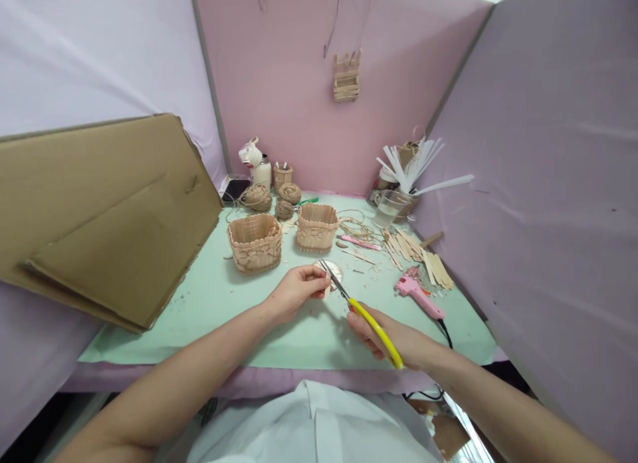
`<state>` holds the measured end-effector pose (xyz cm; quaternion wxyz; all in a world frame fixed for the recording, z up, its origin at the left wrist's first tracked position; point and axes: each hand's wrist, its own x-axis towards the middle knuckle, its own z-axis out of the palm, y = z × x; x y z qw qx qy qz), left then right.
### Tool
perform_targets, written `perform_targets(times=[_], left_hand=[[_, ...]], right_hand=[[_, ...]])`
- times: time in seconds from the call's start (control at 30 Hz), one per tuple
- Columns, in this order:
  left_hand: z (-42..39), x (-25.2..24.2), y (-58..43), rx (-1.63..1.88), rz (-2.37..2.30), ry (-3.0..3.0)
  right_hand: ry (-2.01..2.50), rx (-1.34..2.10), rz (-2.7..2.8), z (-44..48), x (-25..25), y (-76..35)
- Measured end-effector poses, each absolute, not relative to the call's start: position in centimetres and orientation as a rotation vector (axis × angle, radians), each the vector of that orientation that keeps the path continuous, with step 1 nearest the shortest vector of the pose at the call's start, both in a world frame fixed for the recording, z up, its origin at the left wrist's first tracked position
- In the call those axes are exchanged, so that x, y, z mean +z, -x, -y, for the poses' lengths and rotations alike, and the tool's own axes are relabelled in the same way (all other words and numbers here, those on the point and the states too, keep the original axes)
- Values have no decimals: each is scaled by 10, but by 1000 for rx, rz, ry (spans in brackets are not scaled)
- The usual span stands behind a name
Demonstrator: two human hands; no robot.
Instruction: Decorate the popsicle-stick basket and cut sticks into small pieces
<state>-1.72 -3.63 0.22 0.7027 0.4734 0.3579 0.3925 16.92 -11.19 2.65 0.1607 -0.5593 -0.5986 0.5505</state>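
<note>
- A large cardboard sheet leans across the left of the frame, its lower edge on the green mat.
- Left of centre, a stick basket stands on the mat. A second basket stands just to its right, and twine balls lie behind them.
- The left hand, at centre, is closed in a pinch on a small pale round disc, held just above the mat in front of the baskets.
- The disc sits at the left hand's fingertips, up and left of the right hand, so the left hand is much the nearer.
- The yellow-handled scissors have their long axis running from lower right to upper left, with the blades meeting the disc's right edge.
- The right hand, right of centre, is closed around the scissor handles.
- Further right, a pink glue gun lies on the mat, with loose craft sticks behind it.
</note>
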Motion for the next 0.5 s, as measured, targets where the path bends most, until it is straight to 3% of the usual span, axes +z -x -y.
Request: perform_targets(times=[0.5], left_hand=[[34,0,15,853,-806,-1069]], right_hand=[[1584,1562,1792,112,43,-166]])
